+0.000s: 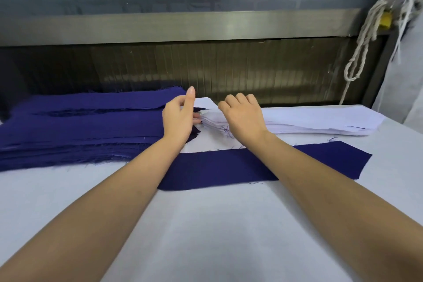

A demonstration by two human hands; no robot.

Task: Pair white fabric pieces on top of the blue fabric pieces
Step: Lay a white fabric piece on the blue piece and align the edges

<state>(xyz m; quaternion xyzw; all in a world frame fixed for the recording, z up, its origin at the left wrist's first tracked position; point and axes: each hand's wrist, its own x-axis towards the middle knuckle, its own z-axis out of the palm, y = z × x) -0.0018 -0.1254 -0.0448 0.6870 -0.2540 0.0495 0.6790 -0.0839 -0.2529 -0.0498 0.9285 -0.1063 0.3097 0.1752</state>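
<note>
The left hand [179, 119] stands on edge with its thumb raised free and its fingers bent, and their tips [197, 119] touch the layered end of the white stack [297, 121]. Whether they have caught a layer cannot be told. Just to its right, the right hand [242, 117] rests knuckles up on that same end of the stack. Its fingers are curled under and their tips are hidden, so it cannot be told whether it grips a piece or only presses down. The two hands sit close together but do not touch.

There are two stacks. The white stack runs away to the right of the right hand, and its thin pieces are too many to count. The blue stack [80, 128] spreads to the left of the left hand, with frayed edges on its near side; its right end passes under that hand, close to the white stack's end.

One single blue fabric piece [229, 165] lies flat nearer the person than both hands, crossing beneath both forearms, with no white piece on it. Loose blue threads lie around it. All of this rests on one white-covered table [206, 236].

Beyond the hands a metal rail [183, 25] runs across. Far to the right of the right hand, a bundle of white rope [361, 52] hangs beside one yellow object [385, 19]
</note>
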